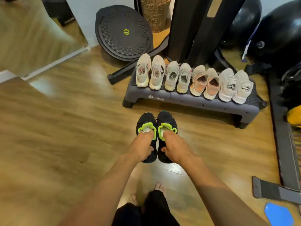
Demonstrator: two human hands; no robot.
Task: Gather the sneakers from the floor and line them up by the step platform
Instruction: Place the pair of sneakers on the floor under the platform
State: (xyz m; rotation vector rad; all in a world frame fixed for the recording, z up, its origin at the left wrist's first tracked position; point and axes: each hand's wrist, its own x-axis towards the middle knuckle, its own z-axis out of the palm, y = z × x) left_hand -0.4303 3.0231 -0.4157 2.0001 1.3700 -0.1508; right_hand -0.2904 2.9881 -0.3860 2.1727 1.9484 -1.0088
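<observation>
- The black pair of sneakers with neon-green collars is just in front of the step platform (187, 101), toes toward it: the left black sneaker (146, 122) and the right black sneaker (167, 120) lie side by side, nearly touching.
- The left hand (143, 146) grips the left shoe at its heel, fingers hooked inside the collar and thumb outside. The right hand (175, 146) holds the right shoe the same way.
- Whether the soles are down on the wooden floor (65, 128) or just above it, I cannot tell.
- From this pair, the platform runs from 12 toward 2 o'clock. Its top carries a row of pale sneakers (171, 77), eight shoes in four pairs, heels toward the person and packed edge to edge.
- Judged from this, most of the gathering is done. The black pair looks like the last to be placed, since no other loose shoe shows on the visible floor.
- What remains is probably to set the pair down square to the platform's front edge and let go. The top row seems to have no spare room.
- Farther out, a black balance disc (123, 33) leans at 11 o'clock.
- A dark machine upright (192, 30) stands at 12 o'clock.
- Black exercise balls (280, 30) sit at 2 o'clock.
- A blue pad (278, 216) lies at 4 o'clock.
- The person's bare feet (160, 187) are at 6 o'clock.
</observation>
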